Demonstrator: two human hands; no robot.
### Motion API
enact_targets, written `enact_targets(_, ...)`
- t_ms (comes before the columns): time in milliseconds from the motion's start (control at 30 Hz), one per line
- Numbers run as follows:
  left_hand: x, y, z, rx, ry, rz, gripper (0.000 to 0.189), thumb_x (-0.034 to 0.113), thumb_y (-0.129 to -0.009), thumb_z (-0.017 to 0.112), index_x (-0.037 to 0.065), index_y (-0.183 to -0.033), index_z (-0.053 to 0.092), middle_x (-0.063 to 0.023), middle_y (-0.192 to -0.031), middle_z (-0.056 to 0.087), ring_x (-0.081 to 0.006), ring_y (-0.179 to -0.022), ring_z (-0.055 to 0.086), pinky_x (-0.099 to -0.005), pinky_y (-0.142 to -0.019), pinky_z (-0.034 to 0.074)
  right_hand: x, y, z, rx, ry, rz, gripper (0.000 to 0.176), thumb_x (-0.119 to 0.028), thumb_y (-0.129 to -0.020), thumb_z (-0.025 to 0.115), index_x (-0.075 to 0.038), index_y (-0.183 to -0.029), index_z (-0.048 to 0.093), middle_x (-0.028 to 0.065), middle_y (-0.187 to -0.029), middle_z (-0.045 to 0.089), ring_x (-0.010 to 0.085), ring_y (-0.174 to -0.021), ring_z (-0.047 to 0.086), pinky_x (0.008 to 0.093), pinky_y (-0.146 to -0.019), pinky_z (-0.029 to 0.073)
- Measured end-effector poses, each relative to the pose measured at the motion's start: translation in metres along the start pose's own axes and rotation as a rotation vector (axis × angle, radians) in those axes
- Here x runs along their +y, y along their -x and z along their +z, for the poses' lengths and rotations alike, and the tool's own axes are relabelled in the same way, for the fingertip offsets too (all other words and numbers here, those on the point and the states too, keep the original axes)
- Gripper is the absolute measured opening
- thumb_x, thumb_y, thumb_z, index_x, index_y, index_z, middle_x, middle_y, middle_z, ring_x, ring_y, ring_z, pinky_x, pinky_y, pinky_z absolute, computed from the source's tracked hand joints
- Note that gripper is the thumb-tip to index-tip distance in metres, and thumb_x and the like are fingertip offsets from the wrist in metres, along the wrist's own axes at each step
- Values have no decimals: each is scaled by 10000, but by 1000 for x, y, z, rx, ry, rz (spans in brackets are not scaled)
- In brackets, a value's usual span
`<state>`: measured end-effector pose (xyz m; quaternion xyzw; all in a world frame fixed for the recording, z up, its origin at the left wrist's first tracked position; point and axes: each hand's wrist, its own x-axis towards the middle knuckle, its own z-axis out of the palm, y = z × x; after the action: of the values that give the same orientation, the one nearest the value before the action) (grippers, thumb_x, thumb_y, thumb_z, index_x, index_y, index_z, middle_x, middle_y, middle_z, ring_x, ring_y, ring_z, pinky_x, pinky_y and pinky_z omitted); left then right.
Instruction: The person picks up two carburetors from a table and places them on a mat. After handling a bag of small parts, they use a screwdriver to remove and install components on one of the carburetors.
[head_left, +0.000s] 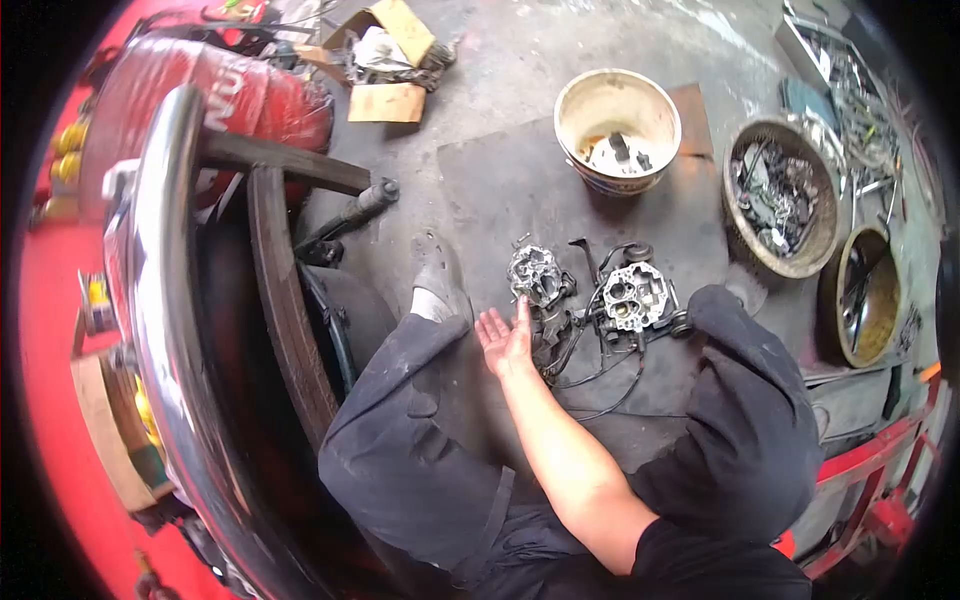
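Observation:
My right hand (506, 341) reaches in over the floor with its palm up and its fingers spread, holding nothing. Its thumb points at a small metal carburetor part (535, 275), the tip overlapping that part's lower edge in this view. To the right lies a larger carburetor body (638, 297) with round bores, its open face turned up. Dark hoses and cables (570, 350) trail from the parts below and between them. My left hand is out of view.
A white bucket (665, 125) with dark parts inside stands ahead. At right are a basket of metal parts (735, 200), a brown basin (830, 320) and loose tools (865, 120). A chrome bar (160, 250) curves along the left; a cardboard box (388, 103) sits behind.

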<state>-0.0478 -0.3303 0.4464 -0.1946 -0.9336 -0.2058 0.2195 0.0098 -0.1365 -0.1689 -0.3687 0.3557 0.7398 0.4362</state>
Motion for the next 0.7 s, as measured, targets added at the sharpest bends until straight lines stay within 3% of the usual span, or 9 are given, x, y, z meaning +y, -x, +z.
enact_targets(100, 76, 10, 84, -631, -22, 250, 271, 226, -940, 725, 3, -1086, 674, -134, -1096, 690, -192, -911, 637, -307, -732, 523, -14, -9, 7, 28, -133, -45, 1163, -546, -786, 832, -139, -1594, 102, 160, -1396, 459, 329, -1202, 555, 471, -1083, 470)
enact_targets(167, 92, 23, 152, -733, -27, 485, 172, 176, -863, 700, 8, -879, 664, -16, -714, 594, -90, -608, 518, -253, -539, 385, -21, -19, 7, 2, -162, -53, 1090, -526, -796, 832, -143, -1581, 179, 151, -1403, 456, 324, -1198, 557, 469, -1080, 475)
enact_targets(200, 103, 26, 182, -795, -56, 628, 180, 153, -855, 709, -16, -900, 667, -46, -708, 620, -114, -638, 567, -284, -582, 438, -24, -22, 11, 41, -244, -29, 880, -455, -859, 798, -143, -1529, 320, 147, -1402, 454, 316, -1195, 558, 473, -1089, 471)
enact_targets(233, 117, 28, 207, -852, -80, 772, 192, 130, -848, 719, -40, -922, 669, -76, -703, 647, -137, -668, 617, -314, -624, 491, -23, -23, 11, 46, -247, -42, 812, -427, -885, 777, -129, -1509, 351, 147, -1407, 449, 311, -1192, 560, 473, -1090, 473)
enact_targets(400, 163, 42, 283, -1026, -182, 718, 261, 187, -911, 734, -39, -1018, 658, -107, -801, 669, -152, -768, 618, -315, -730, 500, -25, -29, 13, 98, -269, -70, 431, -254, -993, 660, -52, -1345, 516, 147, -1382, 478, 290, -1176, 570, 472, -1069, 506)
enact_targets(533, 152, 43, 307, -1120, -35, 589, 284, 191, -936, 723, -35, -1102, 676, -98, -923, 702, -155, -880, 625, -298, -824, 487, -29, -40, 16, 126, -333, -107, 236, -126, -974, 632, -34, -1186, 584, 140, -1222, 602, 294, -1073, 624, 485, -981, 569)
enact_targets(633, 142, 39, 312, -1133, -79, 544, 334, 201, -909, 750, -27, -1142, 680, -139, -996, 731, -193, -963, 667, -329, -880, 507, -24, -22, 17, 93, -117, -76, 284, -76, -938, 640, -54, -1213, 570, 119, -1198, 616, 295, -1042, 646, 511, -903, 600)
enact_targets(667, 149, 41, 309, -1141, -173, 515, 411, 211, -846, 807, -15, -1164, 680, -164, -1025, 737, -229, -1008, 686, -357, -907, 515, -17, -14, 17, 134, -22, -117, 398, -34, -896, 640, -77, -1272, 519, 119, -1175, 629, 298, -1042, 658, 540, -841, 616)
enact_targets(700, 138, 35, 313, -1150, -168, 631, 484, 263, -773, 825, -25, -1128, 665, -103, -977, 700, -200, -953, 638, -346, -884, 493, -10, -8, 18, 183, 81, -149, 484, -13, -870, 640, -86, -1314, 462, 138, -1154, 636, 305, -1010, 682, 521, -760, 646)
